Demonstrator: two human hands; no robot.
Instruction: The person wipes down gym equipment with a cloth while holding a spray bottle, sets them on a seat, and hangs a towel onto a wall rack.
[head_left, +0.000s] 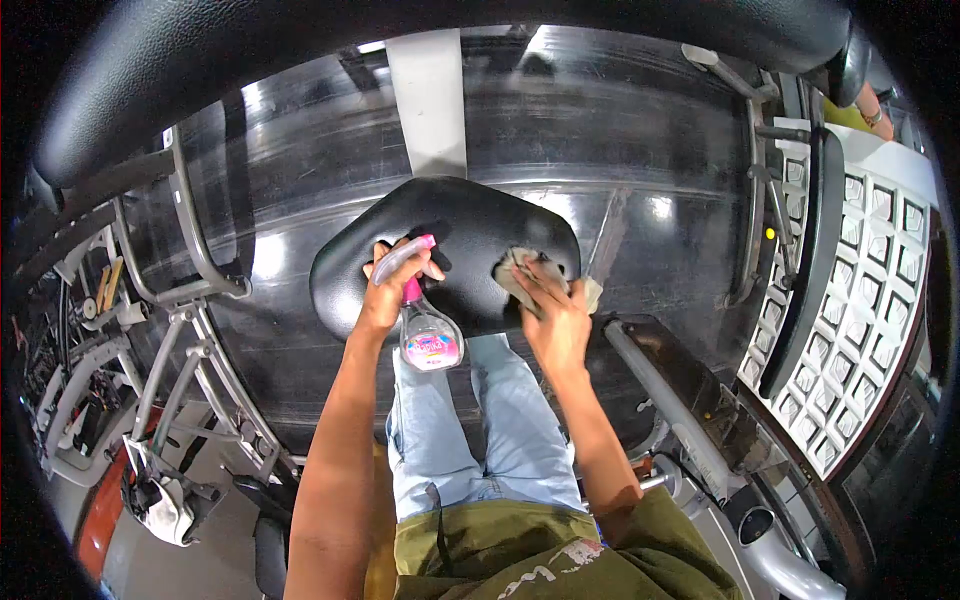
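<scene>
My left hand (392, 285) is wrapped round the neck of a spray bottle (432, 338), a clear one with a pink collar and nozzle and a pink-and-blue label. The bottle hangs over the near edge of a black padded seat (455, 215). On the right part of that seat, my right hand (548, 295) presses a crumpled greyish-beige cloth (515, 272) against the padding, fingers bent over it. Part of the cloth sticks out on the right of the fingers.
Grey metal frames (190, 225) of gym machines stand at the left. A thick grey tube (665, 400) runs close by my right forearm. Farther right is a white lattice panel (850, 250). A black padded bar (250, 75) arches across the top.
</scene>
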